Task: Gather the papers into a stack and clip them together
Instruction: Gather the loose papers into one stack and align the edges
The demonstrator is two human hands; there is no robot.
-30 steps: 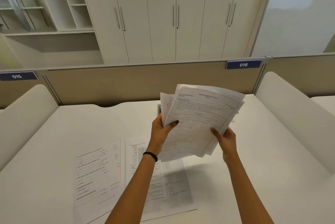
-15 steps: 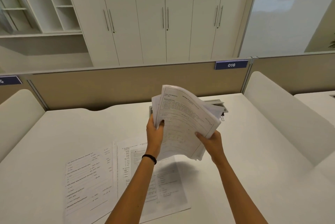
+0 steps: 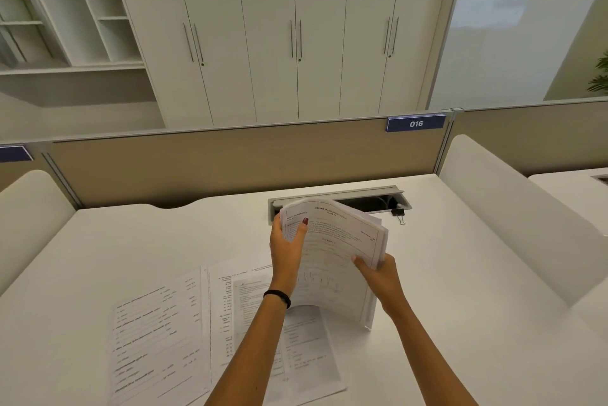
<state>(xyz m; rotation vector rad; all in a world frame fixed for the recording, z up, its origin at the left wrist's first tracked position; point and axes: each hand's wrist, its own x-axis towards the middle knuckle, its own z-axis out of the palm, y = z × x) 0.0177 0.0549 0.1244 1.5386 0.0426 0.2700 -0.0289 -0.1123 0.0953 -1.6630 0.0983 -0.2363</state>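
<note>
The left hand (image 3: pixel 288 243) is pinching the top corner and the right hand (image 3: pixel 378 275) gripping the side of a bundle of printed sheets (image 3: pixel 335 254) standing edge-down on the desk (image 3: pixel 477 300). Loose sheets (image 3: pixel 158 333) are lying ungathered nearby; the binder clip (image 3: pixel 398 213) is sitting unused beyond

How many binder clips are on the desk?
1: a small black metal binder clip lies on the white desk by the right end of the grey cable tray. The held paper stack may hide others.

Soft even daylight, faint shadows, wide-angle bending at edges
</note>
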